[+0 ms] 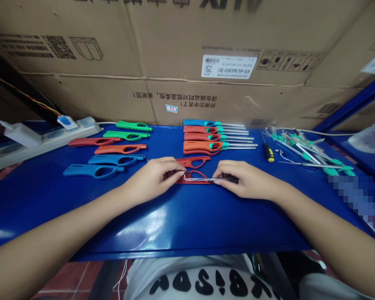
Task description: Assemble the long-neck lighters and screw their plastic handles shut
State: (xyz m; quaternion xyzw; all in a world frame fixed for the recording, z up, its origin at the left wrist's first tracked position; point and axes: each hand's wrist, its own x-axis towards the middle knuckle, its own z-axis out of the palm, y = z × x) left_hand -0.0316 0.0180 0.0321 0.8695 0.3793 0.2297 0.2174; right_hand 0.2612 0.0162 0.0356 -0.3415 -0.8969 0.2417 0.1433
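Head: left hand (162, 177) tight on thin white wires (194, 179), right hand (236, 177) tight on slim rod (211, 180), red plastic shell (190, 182) beneath.

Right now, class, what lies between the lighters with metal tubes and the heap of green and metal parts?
The head view shows a black-and-yellow screwdriver there, lying on the blue table.

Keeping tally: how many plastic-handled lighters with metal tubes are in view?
4, side by side at centre, far to near: a blue plastic lighter, a red lighter, a second red lighter and an orange lighter.
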